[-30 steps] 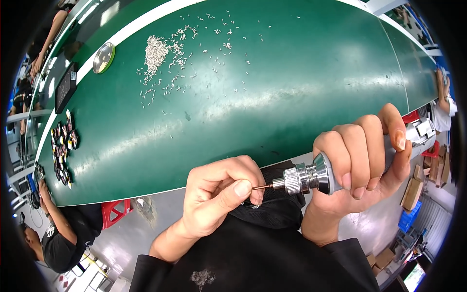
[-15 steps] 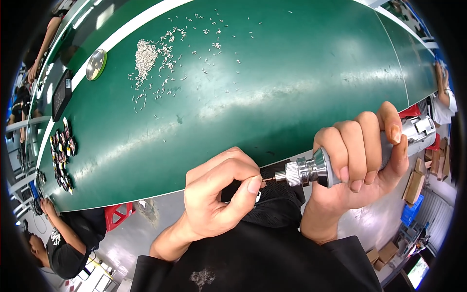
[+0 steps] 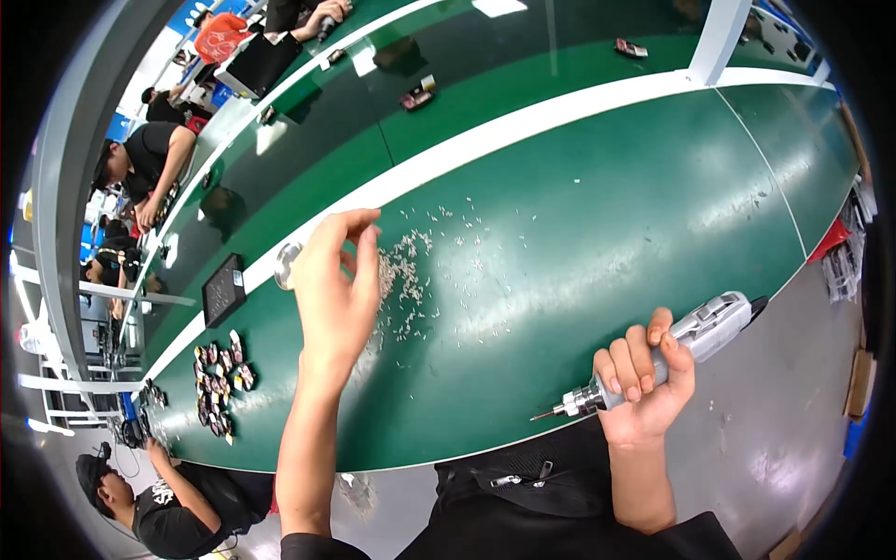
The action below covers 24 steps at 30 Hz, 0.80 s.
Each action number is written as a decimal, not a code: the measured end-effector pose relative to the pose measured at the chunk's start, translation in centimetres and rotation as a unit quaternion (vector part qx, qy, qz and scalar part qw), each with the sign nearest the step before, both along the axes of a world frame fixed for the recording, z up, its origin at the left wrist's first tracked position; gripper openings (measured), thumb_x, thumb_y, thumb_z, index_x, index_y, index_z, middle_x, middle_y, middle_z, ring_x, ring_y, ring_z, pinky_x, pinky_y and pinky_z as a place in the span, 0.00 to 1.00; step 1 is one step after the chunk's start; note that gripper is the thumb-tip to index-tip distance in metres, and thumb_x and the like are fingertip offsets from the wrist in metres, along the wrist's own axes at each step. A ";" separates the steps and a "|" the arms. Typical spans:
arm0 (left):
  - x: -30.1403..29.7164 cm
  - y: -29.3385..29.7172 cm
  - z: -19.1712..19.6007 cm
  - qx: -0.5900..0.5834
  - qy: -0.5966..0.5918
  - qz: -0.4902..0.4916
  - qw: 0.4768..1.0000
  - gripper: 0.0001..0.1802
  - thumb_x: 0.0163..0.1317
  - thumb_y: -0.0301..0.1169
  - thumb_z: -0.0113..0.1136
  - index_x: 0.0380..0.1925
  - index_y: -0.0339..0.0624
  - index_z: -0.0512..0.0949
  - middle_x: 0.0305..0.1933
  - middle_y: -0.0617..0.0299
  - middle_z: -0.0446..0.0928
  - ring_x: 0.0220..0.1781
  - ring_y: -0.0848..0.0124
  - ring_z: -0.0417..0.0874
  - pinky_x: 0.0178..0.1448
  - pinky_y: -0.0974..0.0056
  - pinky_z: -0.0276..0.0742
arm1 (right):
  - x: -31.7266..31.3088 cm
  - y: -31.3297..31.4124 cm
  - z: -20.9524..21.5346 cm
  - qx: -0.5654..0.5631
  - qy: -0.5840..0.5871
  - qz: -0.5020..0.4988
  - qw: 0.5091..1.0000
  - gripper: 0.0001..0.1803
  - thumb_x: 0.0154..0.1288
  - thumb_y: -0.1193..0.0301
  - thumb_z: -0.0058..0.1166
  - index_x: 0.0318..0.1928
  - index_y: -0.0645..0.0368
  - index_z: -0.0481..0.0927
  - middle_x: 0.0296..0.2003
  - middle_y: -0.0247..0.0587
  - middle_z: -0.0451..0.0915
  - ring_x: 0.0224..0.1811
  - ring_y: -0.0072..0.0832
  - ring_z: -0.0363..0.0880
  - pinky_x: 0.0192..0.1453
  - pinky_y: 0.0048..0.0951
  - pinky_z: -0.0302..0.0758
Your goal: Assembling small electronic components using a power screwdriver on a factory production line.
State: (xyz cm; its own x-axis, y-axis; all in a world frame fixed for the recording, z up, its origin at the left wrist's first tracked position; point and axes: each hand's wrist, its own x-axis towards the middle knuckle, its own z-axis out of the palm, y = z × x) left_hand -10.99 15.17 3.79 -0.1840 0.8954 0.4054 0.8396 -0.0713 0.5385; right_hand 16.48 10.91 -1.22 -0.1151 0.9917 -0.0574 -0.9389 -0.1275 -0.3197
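My left hand (image 3: 338, 294) is raised over the green table beside a round shallow dish (image 3: 284, 267). Its fingers are curved, with thumb and forefinger tips slightly apart and nothing visible between them. Just right of it lies a heap of tiny pale pin-like pieces (image 3: 403, 280), partly hidden by the hand, with more strewn around. My right hand (image 3: 646, 383) is wrapped round a silver-grey electric screwdriver (image 3: 714, 327) above the table's near edge. The driver's thin bit (image 3: 546, 415) points left, touching nothing that I can see.
A black tray (image 3: 224, 291) sits left of the dish. Nearer lies a cluster of small dark assemblies (image 3: 217, 387). A white strip (image 3: 523, 121) runs along the table's far side, with a grey post (image 3: 721, 42) rising there. Co-workers (image 3: 149, 168) sit at the far left and lower left.
My left hand has left the driver's bit and moved up and left toward the dish. The screwdriver in my right hand is lower. The view has shifted, showing more of the far side.
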 end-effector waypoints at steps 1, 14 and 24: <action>-1.1 2.3 0.2 -0.003 0.031 -0.001 0.999 0.08 0.62 0.23 0.56 0.40 0.34 0.79 0.35 0.59 0.82 0.37 0.74 0.81 0.36 0.70 0.72 | -0.1 -0.1 -0.2 -0.006 0.010 0.007 1.000 0.06 0.67 0.68 0.43 0.34 0.56 0.68 0.11 0.28 0.60 0.11 0.20 0.59 0.23 0.27 0.63; -0.8 19.8 -2.9 -0.162 0.261 0.082 0.948 0.23 0.58 0.36 0.60 0.47 0.30 0.70 0.45 0.40 0.75 0.49 0.47 0.78 0.51 0.50 0.77 | 0.6 -0.5 -1.2 0.024 0.012 0.044 0.999 0.04 0.64 0.70 0.43 0.35 0.55 0.68 0.12 0.32 0.60 0.12 0.24 0.60 0.26 0.31 0.65; -5.1 19.3 -4.0 -0.082 0.269 -0.023 0.959 0.27 0.60 0.24 0.53 0.62 0.39 0.66 0.49 0.45 0.74 0.54 0.48 0.74 0.58 0.51 0.74 | 0.3 -0.5 -1.1 0.033 0.032 0.063 0.997 0.03 0.64 0.71 0.43 0.36 0.55 0.69 0.12 0.33 0.60 0.13 0.24 0.61 0.27 0.32 0.64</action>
